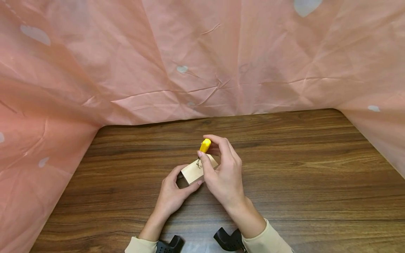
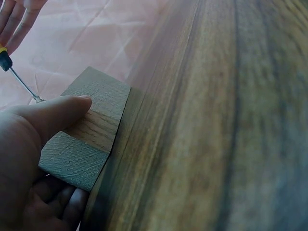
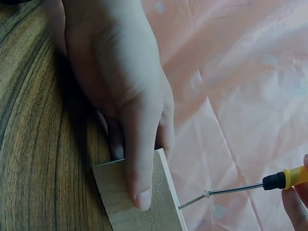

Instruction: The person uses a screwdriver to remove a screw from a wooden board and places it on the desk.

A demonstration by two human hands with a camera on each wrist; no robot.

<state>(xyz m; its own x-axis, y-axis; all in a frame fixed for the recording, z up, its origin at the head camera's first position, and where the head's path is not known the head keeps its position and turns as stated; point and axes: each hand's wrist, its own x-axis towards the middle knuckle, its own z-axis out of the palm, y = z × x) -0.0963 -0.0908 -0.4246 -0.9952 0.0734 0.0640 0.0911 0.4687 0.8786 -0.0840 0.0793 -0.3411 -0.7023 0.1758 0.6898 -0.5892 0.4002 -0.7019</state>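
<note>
A pale wooden block (image 1: 191,172) sits on the table, and my left hand (image 1: 171,196) grips it by its sides, thumb on the near face. From the block's top a threaded screw (image 3: 192,201) stands up, its point at the wood and most of its thread exposed. My right hand (image 1: 225,177) holds a small yellow-and-black screwdriver (image 1: 205,145) by the handle between thumb and fingers. In the right wrist view the screwdriver's metal shaft (image 3: 236,189) meets the screw's head, slightly tilted from the screw's line.
The brown wood-grain table (image 1: 300,175) extends around both hands. A pink curtain with pale hearts (image 1: 202,63) hangs along the back and sides. Black wrist devices (image 1: 227,240) sit by the beige sleeves at the near edge.
</note>
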